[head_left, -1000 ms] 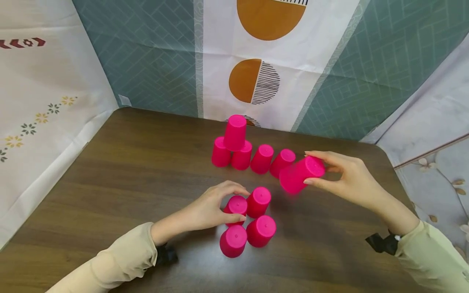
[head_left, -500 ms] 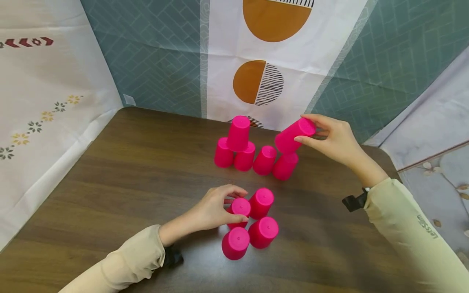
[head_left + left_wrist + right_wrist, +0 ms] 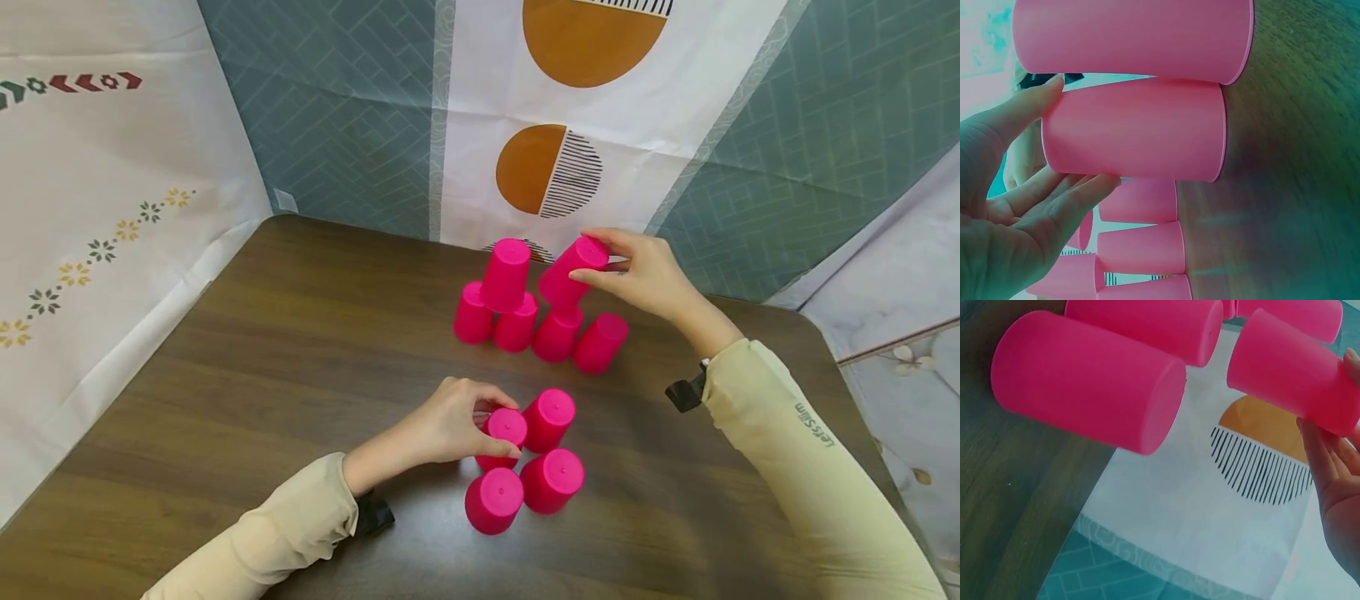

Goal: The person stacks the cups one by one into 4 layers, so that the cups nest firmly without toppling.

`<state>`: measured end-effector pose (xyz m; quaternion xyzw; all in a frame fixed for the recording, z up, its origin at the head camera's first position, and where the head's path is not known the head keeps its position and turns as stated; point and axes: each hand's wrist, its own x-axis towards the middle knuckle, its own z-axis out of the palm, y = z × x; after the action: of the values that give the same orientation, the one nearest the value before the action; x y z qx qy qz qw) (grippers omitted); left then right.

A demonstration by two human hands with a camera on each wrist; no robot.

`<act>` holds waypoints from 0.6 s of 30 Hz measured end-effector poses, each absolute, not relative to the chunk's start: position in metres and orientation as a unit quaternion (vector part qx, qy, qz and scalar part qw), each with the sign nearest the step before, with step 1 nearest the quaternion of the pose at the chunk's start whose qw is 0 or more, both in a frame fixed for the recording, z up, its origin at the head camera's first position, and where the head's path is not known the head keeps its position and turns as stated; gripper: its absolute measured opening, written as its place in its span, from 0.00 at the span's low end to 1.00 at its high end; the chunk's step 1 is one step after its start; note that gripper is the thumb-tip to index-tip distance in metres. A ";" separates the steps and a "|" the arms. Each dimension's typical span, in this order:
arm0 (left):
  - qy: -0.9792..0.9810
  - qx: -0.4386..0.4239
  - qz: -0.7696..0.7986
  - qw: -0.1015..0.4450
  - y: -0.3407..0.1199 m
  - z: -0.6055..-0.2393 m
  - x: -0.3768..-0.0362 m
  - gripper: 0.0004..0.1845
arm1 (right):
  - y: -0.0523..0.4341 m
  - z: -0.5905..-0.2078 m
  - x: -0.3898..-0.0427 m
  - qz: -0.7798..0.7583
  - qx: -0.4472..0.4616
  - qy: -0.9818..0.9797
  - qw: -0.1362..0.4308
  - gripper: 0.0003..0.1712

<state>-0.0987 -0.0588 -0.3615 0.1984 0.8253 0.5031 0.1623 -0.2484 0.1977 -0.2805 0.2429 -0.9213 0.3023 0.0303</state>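
My right hand (image 3: 648, 275) pinches a pink plastic cup (image 3: 564, 279) by its closed end, thumb on the near side. The cup is mouth-down and tilted, its lower rim overlapping the top of a row cup (image 3: 557, 335) in the head view. To its left, another cup (image 3: 506, 277) stands across the two leftmost cups of the back row. My left hand (image 3: 450, 427) holds a cup (image 3: 1135, 128) between thumb and fingers, in the near cluster of upside-down cups. Beside it stand a cup (image 3: 550, 421) behind, and two cups (image 3: 552, 482) in front.
The right end of the back row is an upside-down cup (image 3: 601, 343). Everything stands on a dark wooden table (image 3: 300, 333). Behind the table hangs a patterned cloth (image 3: 337, 125), with a pale cloth (image 3: 90, 183) along the left side.
My right hand has carried its cup up and leftward from right of the back row to above it. The left hand keeps its grip; the head view has shifted slightly.
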 end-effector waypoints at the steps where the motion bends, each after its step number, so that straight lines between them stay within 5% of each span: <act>1: 0.827 0.200 0.500 0.162 -0.059 -0.361 -0.099 0.23 | 0.196 -0.280 -0.248 0.301 0.248 -0.920 0.026 0.36; 18: 0.839 0.219 0.459 0.193 -0.057 -0.354 -0.107 0.22 | 0.183 -0.292 -0.245 0.296 0.284 -0.912 0.002 0.35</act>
<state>-0.1068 -0.0569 -0.3543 0.2188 0.8391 0.4593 0.1926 -0.2446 0.1830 -0.2917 0.2840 -0.9121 0.2959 0.0021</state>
